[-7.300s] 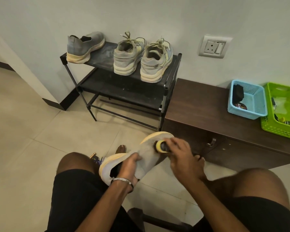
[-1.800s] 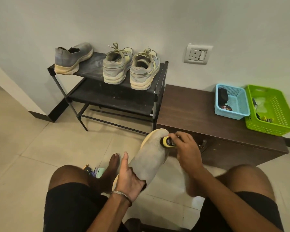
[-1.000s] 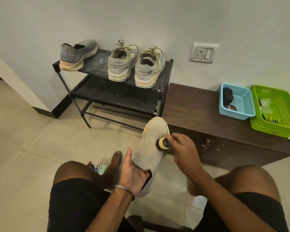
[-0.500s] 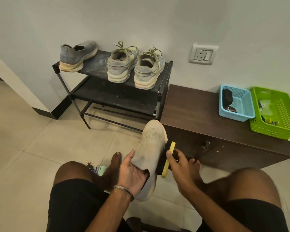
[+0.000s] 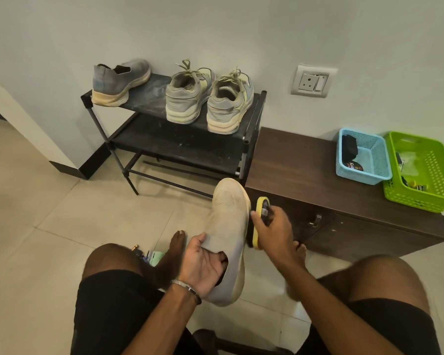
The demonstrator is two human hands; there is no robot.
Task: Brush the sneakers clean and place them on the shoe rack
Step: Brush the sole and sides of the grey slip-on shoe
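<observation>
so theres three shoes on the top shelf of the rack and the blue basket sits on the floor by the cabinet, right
Not quite. The blue basket sits on top of the brown cabinet, beside the green basket, not on the floor. The head view shows it. The three shoes on the top shelf of the shoe rack are right.

black metal shoe rack (image 5: 251, 119) left of dark wooden low cabinet (image 5: 292, 160), touching | top shelf: grey slip-on sneaker (image 5: 118, 83) left, laced grey sneaker pair (image 5: 205, 98) right | cabinet top: blue plastic basket (image 5: 379, 160) left of green plastic basket (image 5: 441, 175), both far right
</observation>
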